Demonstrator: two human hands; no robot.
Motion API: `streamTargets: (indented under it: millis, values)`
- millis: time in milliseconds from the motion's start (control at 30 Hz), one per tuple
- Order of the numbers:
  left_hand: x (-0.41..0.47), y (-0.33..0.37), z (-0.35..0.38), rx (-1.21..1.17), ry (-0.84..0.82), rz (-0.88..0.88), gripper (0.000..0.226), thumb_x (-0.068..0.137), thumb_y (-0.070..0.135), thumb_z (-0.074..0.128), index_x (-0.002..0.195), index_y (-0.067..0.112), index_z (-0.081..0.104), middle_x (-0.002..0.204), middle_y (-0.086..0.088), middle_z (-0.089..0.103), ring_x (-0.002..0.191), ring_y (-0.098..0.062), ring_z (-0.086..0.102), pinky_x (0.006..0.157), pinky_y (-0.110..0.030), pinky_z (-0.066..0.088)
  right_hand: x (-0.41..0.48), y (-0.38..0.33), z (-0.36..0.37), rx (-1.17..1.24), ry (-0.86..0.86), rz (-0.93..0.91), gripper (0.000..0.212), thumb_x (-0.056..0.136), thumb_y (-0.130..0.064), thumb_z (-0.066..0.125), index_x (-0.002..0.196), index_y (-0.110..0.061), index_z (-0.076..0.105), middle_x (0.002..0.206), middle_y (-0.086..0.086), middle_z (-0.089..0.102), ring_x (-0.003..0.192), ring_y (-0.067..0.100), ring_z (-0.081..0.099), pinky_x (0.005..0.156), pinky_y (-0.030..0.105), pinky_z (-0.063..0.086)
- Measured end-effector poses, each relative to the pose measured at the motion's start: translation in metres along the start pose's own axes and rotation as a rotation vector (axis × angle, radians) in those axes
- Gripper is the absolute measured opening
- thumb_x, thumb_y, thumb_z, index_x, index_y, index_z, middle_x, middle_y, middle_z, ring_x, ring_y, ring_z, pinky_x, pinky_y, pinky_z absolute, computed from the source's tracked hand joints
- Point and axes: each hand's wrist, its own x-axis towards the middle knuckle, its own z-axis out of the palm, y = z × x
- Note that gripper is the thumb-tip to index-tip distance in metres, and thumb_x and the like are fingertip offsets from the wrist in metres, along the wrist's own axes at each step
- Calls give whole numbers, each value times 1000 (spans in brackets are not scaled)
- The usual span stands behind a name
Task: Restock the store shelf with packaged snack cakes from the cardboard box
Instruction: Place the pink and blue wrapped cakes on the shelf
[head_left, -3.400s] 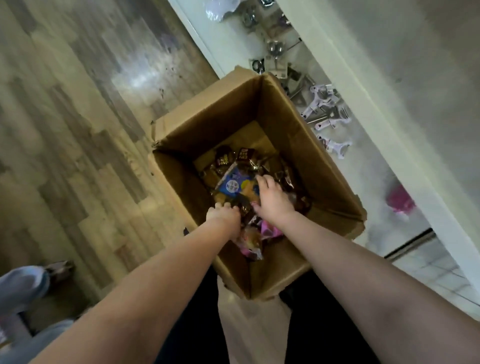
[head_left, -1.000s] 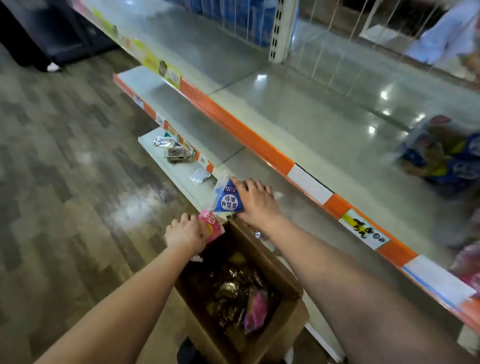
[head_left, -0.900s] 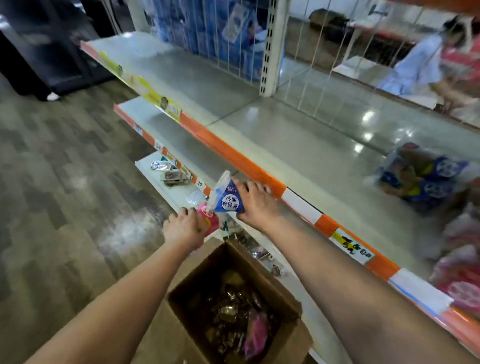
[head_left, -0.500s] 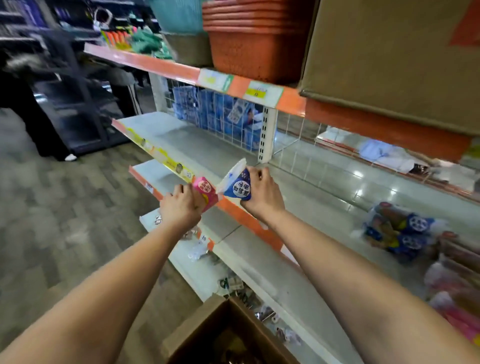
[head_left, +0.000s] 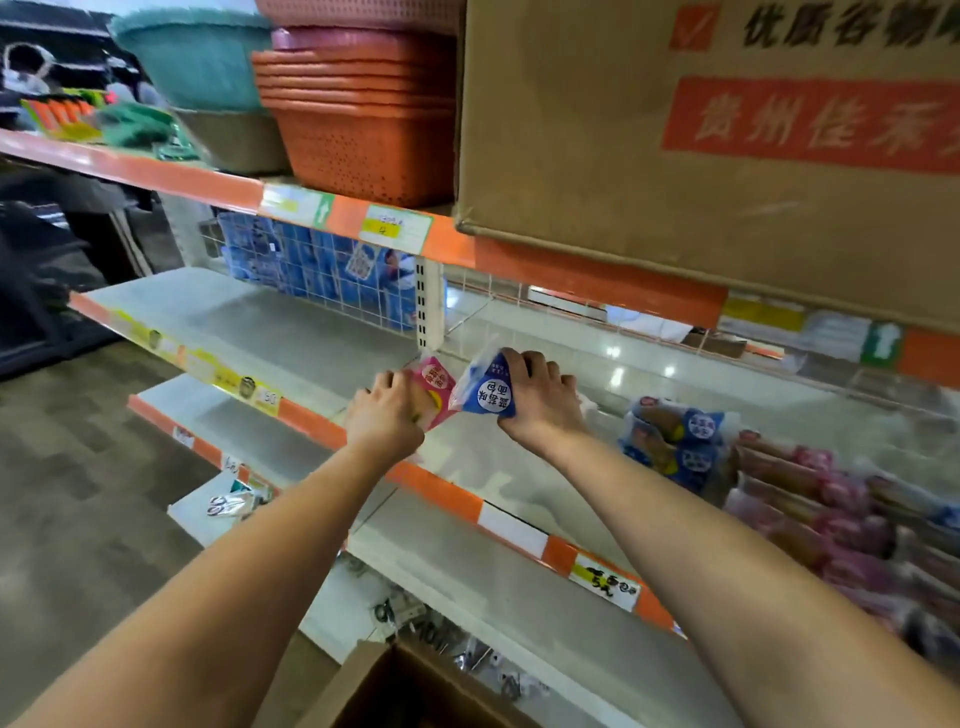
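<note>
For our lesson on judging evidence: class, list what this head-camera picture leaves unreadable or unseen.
Head view, all:
Cardboard box: contents cut off by the bottom edge.
Pink packet: partly hidden behind the left hand.
Shelf price labels: print too blurred.
Shelved packets at right: blurred, uncountable.

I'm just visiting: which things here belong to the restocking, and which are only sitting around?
Belongs to the job: pink packet in the left hand; blue packet in the right hand; middle shelf; stocked packets on it; cardboard box below.
Just lying about: orange baskets, teal basin and big carton on the top shelf; small hardware on the bottom shelf.
</note>
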Motion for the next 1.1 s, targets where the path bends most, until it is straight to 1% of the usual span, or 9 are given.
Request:
streamTargets:
  millis: [100,200,267,400,500,600,733,900,1100]
  values:
    - [3,36,19,-56,-76,49,76,79,30,65,142,21,24,136,-9,39,119,-36,45,97,-44,41,-16,40,-7,-61,-17,96,75,79,-30,63,142,-20,24,134,10,40,116,33,44,95,44,38]
    - [-1,72,43,-130,-186,110,83,72,30,72,140,22,23,131,-8,39,115,-37,47,97,-43,43,-36,71,-9,-92,-36,184,76,81,-31,62,145,-19,23,137,10,39,120,35,42,98,47,36]
    - [-9,89,60,-168,-248,143,80,72,29,71,138,20,27,127,-8,40,115,-38,47,97,-44,44,-52,84,-5,-105,-73,232,78,81,-31,62,146,-19,21,140,11,37,125,37,39,102,49,34]
    - [-30,107,91,-85,-362,216,69,78,29,65,137,18,31,128,-12,43,116,-37,47,97,-41,43,-86,97,23,-156,-158,354,82,82,-34,64,148,-18,18,146,11,33,132,35,33,106,48,31]
    - [-38,112,104,-26,-344,210,65,81,36,60,137,20,33,133,-10,42,121,-37,42,101,-41,36,-106,103,42,-146,-241,434,85,83,-38,64,150,-16,15,145,12,33,130,35,35,105,49,32]
    - [-41,112,109,-27,-366,185,75,80,48,57,144,24,26,147,-4,27,131,-38,30,106,-45,28,-118,107,55,-127,-287,425,83,85,-32,59,151,-14,11,148,13,29,132,36,33,105,52,31]
    - [-51,106,122,85,-418,229,98,74,58,61,150,27,7,157,-2,10,137,-38,22,109,-50,23,-128,109,67,-83,-328,396,89,86,-44,55,153,-18,2,158,10,11,143,33,15,113,58,12]
    - [-58,97,131,39,-400,202,102,74,65,59,149,25,3,157,-6,10,136,-38,25,110,-52,22,-128,112,73,-123,-337,370,85,89,-56,44,153,-22,0,160,9,3,145,34,6,114,61,5]
    - [-58,99,131,67,-407,192,102,74,69,56,149,24,4,157,-6,9,138,-39,21,112,-55,19,-126,110,73,-117,-345,383,82,89,-59,39,153,-25,0,160,6,-1,146,33,4,113,60,2]
